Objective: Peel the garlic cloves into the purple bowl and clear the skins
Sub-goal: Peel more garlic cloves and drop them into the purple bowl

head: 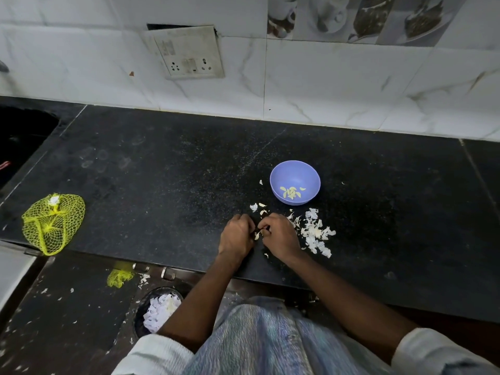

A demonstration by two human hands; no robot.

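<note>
The purple bowl [311, 177] stands on the black counter with several peeled garlic cloves [290, 192] in its bottom. Just in front of it my left hand [236, 235] and my right hand [278, 235] meet, fingers curled, pinching one small garlic clove [257, 235] between them; most of the clove is hidden by the fingers. A pile of white garlic skins [315, 232] lies right of my right hand, and a few skin flakes [255, 207] lie just beyond my fingers.
A yellow net bag [51, 223] lies at the counter's left front. A dark sink [19, 136] is at the far left. Below the counter edge stands a dark bin [151, 307] holding white scraps, with a yellow net scrap [119, 277] nearby. The tiled wall carries a socket plate [189, 54].
</note>
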